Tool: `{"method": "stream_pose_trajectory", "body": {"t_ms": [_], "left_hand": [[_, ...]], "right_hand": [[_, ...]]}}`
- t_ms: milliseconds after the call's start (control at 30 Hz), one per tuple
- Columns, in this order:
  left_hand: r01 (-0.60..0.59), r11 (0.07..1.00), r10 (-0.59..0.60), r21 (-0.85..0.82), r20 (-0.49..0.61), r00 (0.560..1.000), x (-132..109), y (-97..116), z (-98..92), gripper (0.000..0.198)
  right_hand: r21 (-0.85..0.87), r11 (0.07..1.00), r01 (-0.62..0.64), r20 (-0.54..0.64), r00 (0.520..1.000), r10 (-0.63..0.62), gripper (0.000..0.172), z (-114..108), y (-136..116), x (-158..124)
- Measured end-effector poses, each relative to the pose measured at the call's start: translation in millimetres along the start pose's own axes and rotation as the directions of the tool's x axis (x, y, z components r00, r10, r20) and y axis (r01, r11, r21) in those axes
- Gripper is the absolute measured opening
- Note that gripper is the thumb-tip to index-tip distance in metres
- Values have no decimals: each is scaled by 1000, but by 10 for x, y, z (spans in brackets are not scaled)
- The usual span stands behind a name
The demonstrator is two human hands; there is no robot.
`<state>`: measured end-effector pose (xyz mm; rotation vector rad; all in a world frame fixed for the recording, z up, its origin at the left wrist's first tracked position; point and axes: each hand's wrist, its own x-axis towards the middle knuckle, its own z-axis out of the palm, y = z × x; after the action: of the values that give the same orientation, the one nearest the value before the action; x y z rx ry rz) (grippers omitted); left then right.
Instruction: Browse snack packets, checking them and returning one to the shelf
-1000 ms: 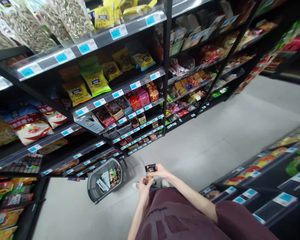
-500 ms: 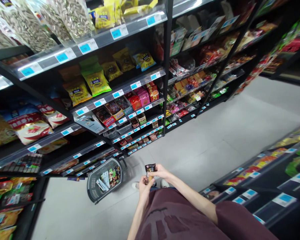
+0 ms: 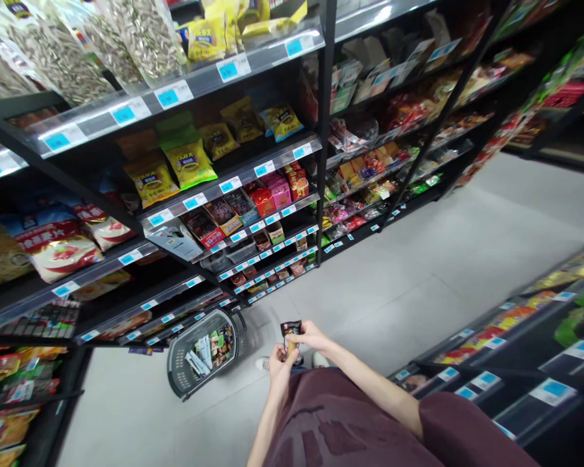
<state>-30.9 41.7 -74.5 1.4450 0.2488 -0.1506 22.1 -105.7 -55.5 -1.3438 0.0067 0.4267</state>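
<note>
Low in front of my body, both hands are closed on a small black snack packet [image 3: 291, 328] with coloured print. My right hand [image 3: 312, 335] grips its upper right side, fingers across the front. Lower down, my left hand [image 3: 279, 361] pinches its bottom left part. A tan patch shows between the hands; whether it belongs to the packet I cannot tell. To the left on the floor stands a grey shopping basket [image 3: 176, 371], its handle toward the shelves. Several packets [image 3: 205, 352] lie inside it, some white and blue, others green and dark.
Tall black shelves [image 3: 325, 130] with blue-and-white price tags rise ahead, holding yellow snack bags [image 3: 191, 161], small boxes and large seed bags [image 3: 150, 39]. Another shelf unit [image 3: 496, 350] stands close on my right. At far left hang more packets [image 3: 10, 418]. Grey tiled floor [image 3: 399, 285] runs between.
The packet shows slightly more upright between my hands. My hands stay nearly in place, and the view has shifted a little.
</note>
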Motion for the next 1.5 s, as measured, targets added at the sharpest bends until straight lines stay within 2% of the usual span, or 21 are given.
{"method": "stream_pose_trajectory", "body": {"t_ms": [200, 467, 700, 833, 1033, 1267, 1500], "left_hand": [[-16, 999, 17, 40, -26, 1000, -7, 25, 24, 43], [19, 999, -17, 26, -46, 999, 8, 1, -3, 45], [41, 999, -41, -17, -27, 999, 15, -69, -53, 43], [26, 999, -27, -22, -53, 998, 13, -66, -48, 44], [-4, 1000, 4, 7, -68, 998, 21, -65, -30, 42], [8, 999, -5, 37, -98, 995, 5, -2, -26, 43], [-12, 1000, 14, 21, -95, 995, 7, -24, -33, 43]], "right_hand": [[-15, 1000, 9, -18, 1000, -10, 34, -9, -29, -2], [-12, 998, -55, -26, 998, 55, 41, 20, 21, -20], [-1, 998, -68, 28, 997, 68, 44, 14, 26, -20], [4, 999, -44, 82, 996, 43, 42, -3, 35, -19], [-24, 1000, -9, 14, 1000, 9, 41, -7, 54, 1], [-21, 999, 31, 38, 999, -30, 40, 0, -15, -23], [-24, 1000, -19, -29, 999, 18, 43, -18, -9, -11]]}}
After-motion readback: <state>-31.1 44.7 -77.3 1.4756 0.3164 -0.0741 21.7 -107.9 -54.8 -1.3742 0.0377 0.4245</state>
